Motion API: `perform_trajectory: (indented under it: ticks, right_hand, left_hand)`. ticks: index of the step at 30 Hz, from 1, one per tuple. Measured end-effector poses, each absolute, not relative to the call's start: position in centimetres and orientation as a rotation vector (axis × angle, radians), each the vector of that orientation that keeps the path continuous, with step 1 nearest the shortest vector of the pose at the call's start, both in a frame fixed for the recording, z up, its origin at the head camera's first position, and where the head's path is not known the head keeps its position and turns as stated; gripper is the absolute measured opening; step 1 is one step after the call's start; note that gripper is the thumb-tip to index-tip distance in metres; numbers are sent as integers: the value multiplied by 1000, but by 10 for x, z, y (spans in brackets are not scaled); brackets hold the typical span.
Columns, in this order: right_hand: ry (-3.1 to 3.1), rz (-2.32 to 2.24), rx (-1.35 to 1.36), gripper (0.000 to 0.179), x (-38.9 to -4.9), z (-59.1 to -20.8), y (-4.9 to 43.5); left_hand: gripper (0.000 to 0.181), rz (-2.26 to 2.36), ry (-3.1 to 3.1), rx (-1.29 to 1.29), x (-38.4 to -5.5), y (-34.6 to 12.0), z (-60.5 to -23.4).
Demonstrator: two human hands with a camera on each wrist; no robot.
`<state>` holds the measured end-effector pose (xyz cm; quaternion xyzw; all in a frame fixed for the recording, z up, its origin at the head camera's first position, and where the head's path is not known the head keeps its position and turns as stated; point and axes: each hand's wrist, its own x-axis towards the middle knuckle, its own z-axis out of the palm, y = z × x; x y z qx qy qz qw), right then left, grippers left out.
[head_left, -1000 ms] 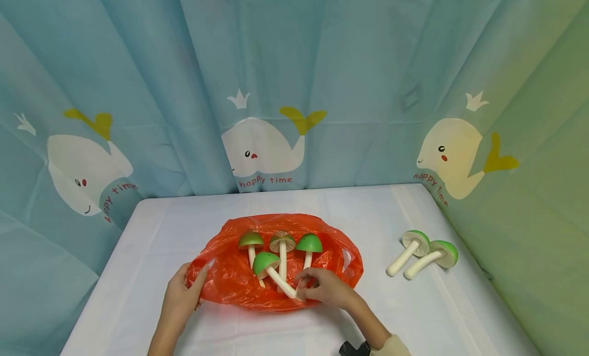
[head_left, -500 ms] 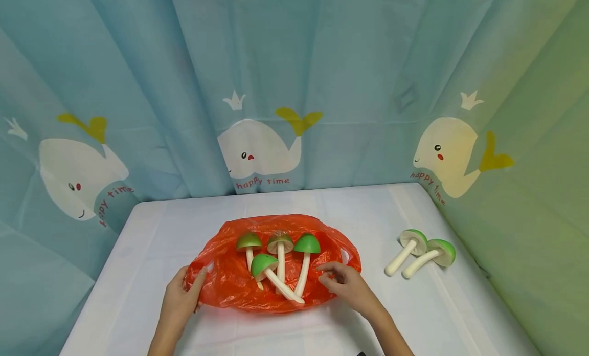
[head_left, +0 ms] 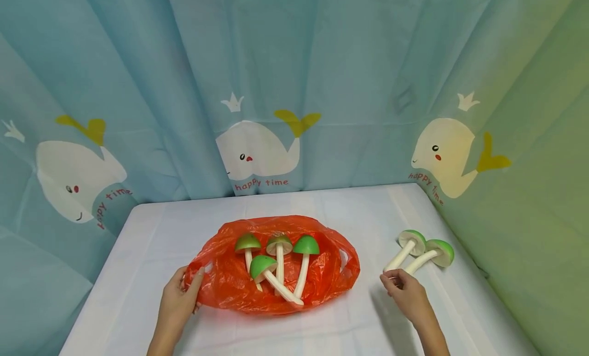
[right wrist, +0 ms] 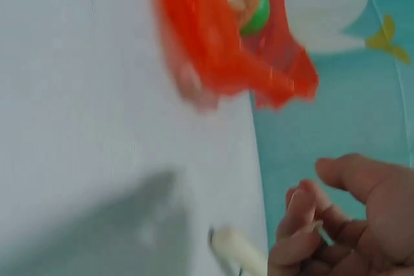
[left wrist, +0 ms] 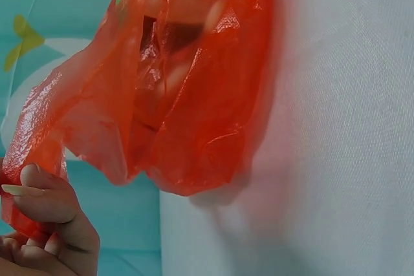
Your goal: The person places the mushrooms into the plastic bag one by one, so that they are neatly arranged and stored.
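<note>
A red plastic bag lies spread on the table with several green-capped toy mushrooms on or in its mouth, among them a front mushroom with a slanting white stem. My left hand pinches the bag's left edge between thumb and fingers, as the left wrist view also shows. To the right, a loose mushroom lies beside a second loose mushroom. My right hand is just in front of their stems, fingers loosely bent, thumb apart, holding nothing. One pale stem shows near it in the right wrist view.
The table has a white cloth. Behind it hangs a blue curtain printed with whales, and a greenish curtain runs along the right side.
My right hand has let go of the front mushroom's stem over the bag and moved right to the loose mushrooms. The left hand stays on the bag's edge.
</note>
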<state>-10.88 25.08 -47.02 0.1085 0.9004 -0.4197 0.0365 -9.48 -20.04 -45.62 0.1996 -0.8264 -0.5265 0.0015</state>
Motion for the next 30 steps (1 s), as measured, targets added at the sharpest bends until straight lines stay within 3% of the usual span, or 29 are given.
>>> perform_trajectory:
  ticks: [7,15,22,30]
  right_hand:
    - [2796,-1094,476,46,-105,-472,281]
    - [2800,-1022,514,52,-110,-482,288]
    - [2800,-990,568,70,-119,-492,292]
    - [2808,-949,527,64,-129,-500,305]
  left_hand:
    - [56,-1658,-2598,606,-96,-200,-454]
    - [54,-1652,-2610,608,-96,-199,-452]
    - [57,-1661,-2603,645,-95,-199,-452]
    - [57,-1650,-2604,644,-94,-200,-453]
